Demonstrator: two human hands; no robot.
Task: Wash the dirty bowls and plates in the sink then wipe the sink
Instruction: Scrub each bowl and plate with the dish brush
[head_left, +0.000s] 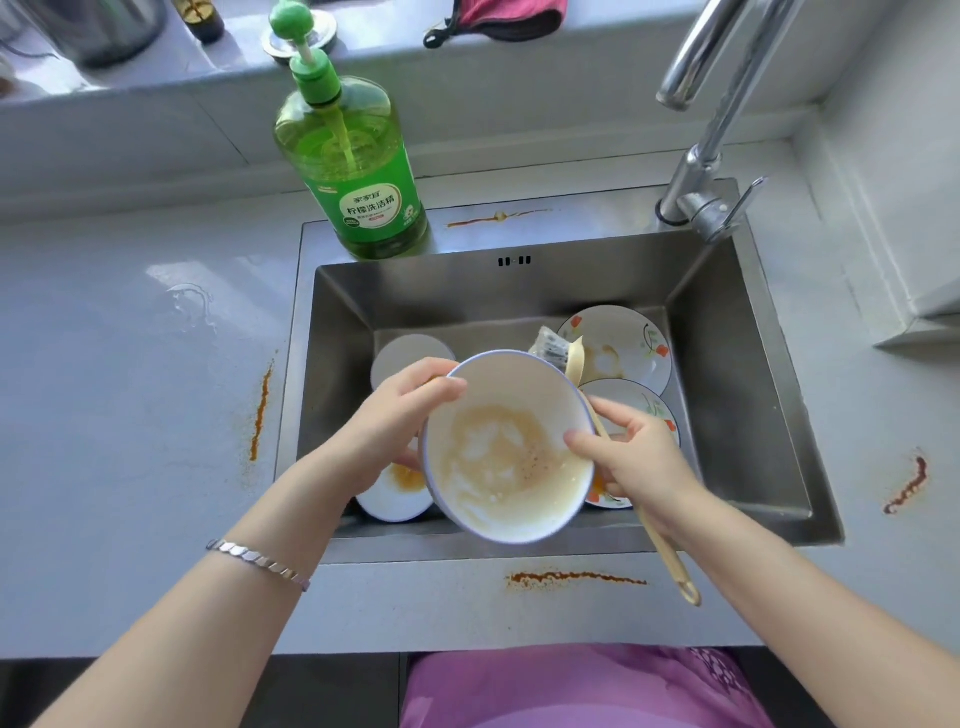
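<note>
Your left hand (402, 415) grips the bowl (506, 452); your right hand (636, 460) holds the brush (662, 545), head past the bowl's far rim, handle toward the sink (467, 551) front edge.

I have one view to work from, the wide-angle camera worn on the person's head. It faces forward and steeply down into the rectangular stainless-steel sink (727, 338), which fills the middle of my frame. It sits close: both forearms run in from the bottom corners, and the left hand (395, 421) and right hand (639, 457) hold a white ceramic bowl with a blue rim (498, 457) near centre. The pale grey worktop (130, 389) spreads to either side. The chrome tap (698, 166) and grey window ledge (234, 57) reach the top edge.
</note>
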